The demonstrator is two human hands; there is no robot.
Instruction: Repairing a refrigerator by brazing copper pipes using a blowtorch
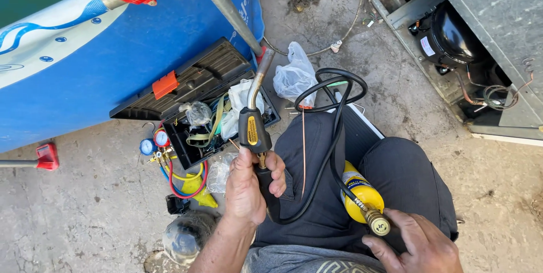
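Watching from the head camera, I see the trouble sitting in the torch handle [253, 131], which my left hand [249, 185] holds upright with its bent metal nozzle [258, 78] aimed toward the open black toolbox [195, 103] and the crumpled plastic bags [294, 75] beside it. If a flame came out at that angle, I judge it could catch the bags, the rags and straps in the box, or the blue plastic drum [113, 63] just behind (all of it soft, meltable stuff).

A second risk is the black hose [331, 131]: it loops over my dark trousers [396, 177] and crosses the thin copper rod [303, 148] lying on my thigh, so a tug on the handle could snag the loop or pull at the fitting on the yellow gas cylinder [362, 194]. That cylinder rests tilted in my lap, not on the concrete floor [85, 222], and I think it could roll off if my knees shift.

As for the grip: the left hand is clenched fully round the lower handle, fingers wrapped and thumb across. The right hand [421, 244] is curled with its fingertips at the brass valve [378, 223] on the cylinder's neck, touching it; I cannot tell whether it is truly clamped or only resting there.

The manifold gauges [154, 142] lie apart on the floor.
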